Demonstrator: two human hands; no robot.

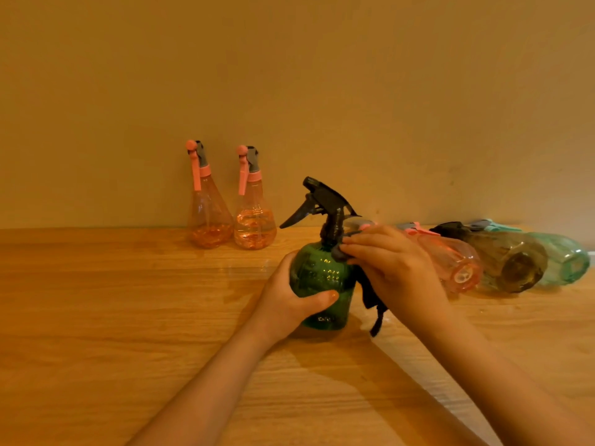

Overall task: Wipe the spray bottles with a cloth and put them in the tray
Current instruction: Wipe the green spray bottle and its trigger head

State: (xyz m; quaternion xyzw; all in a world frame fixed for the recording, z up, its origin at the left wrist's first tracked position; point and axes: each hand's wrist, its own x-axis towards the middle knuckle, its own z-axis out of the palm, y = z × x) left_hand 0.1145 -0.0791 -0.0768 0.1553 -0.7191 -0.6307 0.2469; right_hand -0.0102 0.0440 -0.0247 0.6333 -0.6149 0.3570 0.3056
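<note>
A green spray bottle (322, 284) with a black trigger head stands upright on the wooden table (112, 317). My left hand (289, 300) grips its body from the left, thumb across the front. My right hand (386, 265) presses a dark cloth (373, 300) against the bottle's shoulder and neck; the cloth's loose end hangs down beside the bottle. Two pink bottles (209, 204) (254, 207) stand upright by the wall. To the right lie a pink bottle (457, 265), a brownish bottle (508, 255) and a teal bottle (566, 255), on their sides. I see no tray clearly.
A plain wall (289, 91) runs along the table's far edge. Bare wood stretches across the left and the near side of the table.
</note>
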